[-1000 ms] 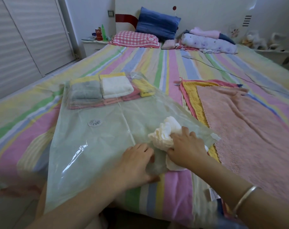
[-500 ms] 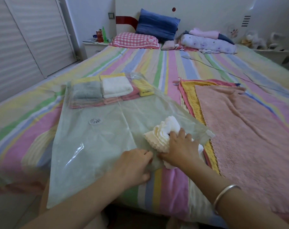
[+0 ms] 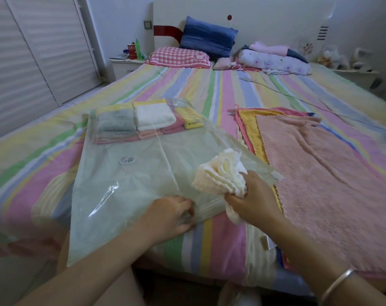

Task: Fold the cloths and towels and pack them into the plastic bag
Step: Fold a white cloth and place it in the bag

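The right grip (image 3: 251, 199) is clenched around a bunched cream cloth (image 3: 220, 173), held just above the near right corner of the plastic bag (image 3: 125, 186). The left grip (image 3: 170, 215), just beside it, pinches the bag's near edge with curled fingers. The bag lies flat on the striped bed (image 3: 220, 89), with folded towels (image 3: 141, 122) packed at its far end. A pink towel (image 3: 320, 173) lies spread over a yellow towel (image 3: 251, 129) right of the bag, touching its edge. Compared with half a second ago, the cloth has risen off the bag and the left fingers have closed on the edge.
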Demonstrator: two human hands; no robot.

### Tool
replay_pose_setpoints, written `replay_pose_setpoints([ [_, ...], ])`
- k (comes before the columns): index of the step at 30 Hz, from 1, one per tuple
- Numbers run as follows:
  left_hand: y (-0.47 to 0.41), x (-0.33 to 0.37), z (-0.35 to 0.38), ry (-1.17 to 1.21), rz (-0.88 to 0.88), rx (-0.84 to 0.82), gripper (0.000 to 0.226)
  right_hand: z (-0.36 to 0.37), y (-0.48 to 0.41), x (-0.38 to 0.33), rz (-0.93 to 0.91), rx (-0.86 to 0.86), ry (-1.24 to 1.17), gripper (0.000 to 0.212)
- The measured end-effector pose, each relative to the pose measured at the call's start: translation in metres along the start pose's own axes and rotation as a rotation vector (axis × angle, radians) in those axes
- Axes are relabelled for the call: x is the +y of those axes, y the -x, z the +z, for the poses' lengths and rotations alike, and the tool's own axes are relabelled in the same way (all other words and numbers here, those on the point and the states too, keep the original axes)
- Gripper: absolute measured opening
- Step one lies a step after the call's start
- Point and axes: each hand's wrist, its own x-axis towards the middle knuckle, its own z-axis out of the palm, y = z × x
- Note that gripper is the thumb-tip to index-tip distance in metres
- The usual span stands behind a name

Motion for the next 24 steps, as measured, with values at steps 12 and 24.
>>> replay_pose_setpoints([
  [12,0.000,0.034,-0.010,-0.071,-0.295,0.214,0.012,-0.006,0.019,0.010,-0.114,0.103,-0.039,0.034],
  [24,-0.045,0.009,-0.137,0.883,-0.600,0.329,0.015,0.008,0.012,-0.019,-0.253,-0.305,0.590,0.039],
])
